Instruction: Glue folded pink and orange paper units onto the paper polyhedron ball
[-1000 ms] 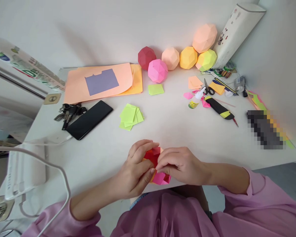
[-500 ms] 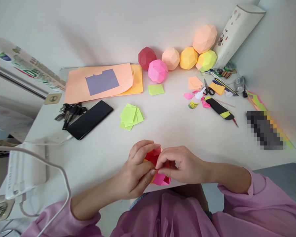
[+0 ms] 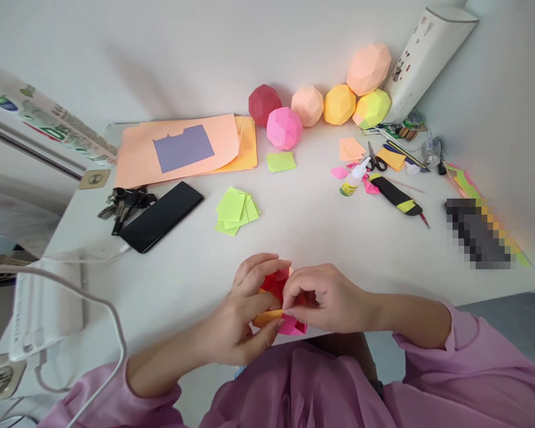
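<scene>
Near the front edge of the desk, both hands are on a partly formed folded-paper ball point(image 3: 290, 325) in red, pink and orange, its hollow inside facing up. My left hand point(image 3: 252, 306) is curled around its left side, fingers over the far rim and thumb by an orange flap point(image 3: 267, 318). With thumb and forefinger, my right hand point(image 3: 323, 297) pinches the paper edge at the middle of the piece. Both hands hide much of the ball. Beyond them lies a loose stack of lime-green paper squares point(image 3: 236, 211).
Finished paper balls point(image 3: 284, 128) line the wall. A glue bottle point(image 3: 354, 178), scissors point(image 3: 377, 159) and a black-and-yellow tool point(image 3: 395, 193) lie at right. At left are a phone point(image 3: 163, 217), keys point(image 3: 127, 205), a white cable point(image 3: 116, 321) and large paper sheets point(image 3: 136, 151).
My left thumb has moved down, away from my right fingertips, and more of the orange flap shows. My right hand keeps its pinch almost in place.
</scene>
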`<control>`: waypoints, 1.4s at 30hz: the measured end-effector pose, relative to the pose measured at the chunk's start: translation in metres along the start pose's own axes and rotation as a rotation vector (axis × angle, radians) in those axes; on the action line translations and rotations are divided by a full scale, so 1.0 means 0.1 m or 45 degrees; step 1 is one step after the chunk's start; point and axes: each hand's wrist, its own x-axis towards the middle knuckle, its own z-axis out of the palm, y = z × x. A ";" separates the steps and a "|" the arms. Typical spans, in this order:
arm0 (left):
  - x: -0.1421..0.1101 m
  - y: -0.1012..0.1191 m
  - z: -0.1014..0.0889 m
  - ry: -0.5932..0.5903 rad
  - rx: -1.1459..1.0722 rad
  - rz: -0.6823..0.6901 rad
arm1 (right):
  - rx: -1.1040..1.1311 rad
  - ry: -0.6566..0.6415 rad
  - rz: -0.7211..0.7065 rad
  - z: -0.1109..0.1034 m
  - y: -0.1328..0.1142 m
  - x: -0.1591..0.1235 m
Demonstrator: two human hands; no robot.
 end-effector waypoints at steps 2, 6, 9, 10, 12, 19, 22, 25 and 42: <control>0.00 0.00 -0.01 0.010 -0.035 -0.042 | -0.052 0.035 -0.044 -0.01 0.01 0.00; 0.00 -0.01 -0.07 0.022 -0.085 -0.157 | -0.163 0.157 -0.245 -0.06 0.05 0.02; 0.01 -0.05 -0.11 0.033 -0.218 -0.292 | -0.234 0.170 -0.353 -0.15 0.09 0.06; 0.00 -0.07 -0.11 0.047 -0.282 -0.333 | -0.275 0.156 -0.377 -0.19 0.11 0.08; 0.00 -0.12 -0.11 0.074 -0.402 -0.391 | -0.362 0.108 -0.400 -0.28 0.13 0.10; 0.01 -0.18 -0.10 0.122 -0.564 -0.487 | -0.368 -0.247 -0.171 -0.43 0.16 0.11; 0.02 -0.18 -0.11 0.123 -0.578 -0.469 | -0.257 -0.245 -0.118 -0.39 0.19 0.11; 0.02 -0.20 -0.12 0.090 -0.562 -0.459 | -0.193 -0.207 -0.041 -0.35 0.21 0.11; 0.01 -0.15 -0.13 -0.057 -0.258 -0.278 | -0.180 -0.173 0.011 -0.23 0.15 0.09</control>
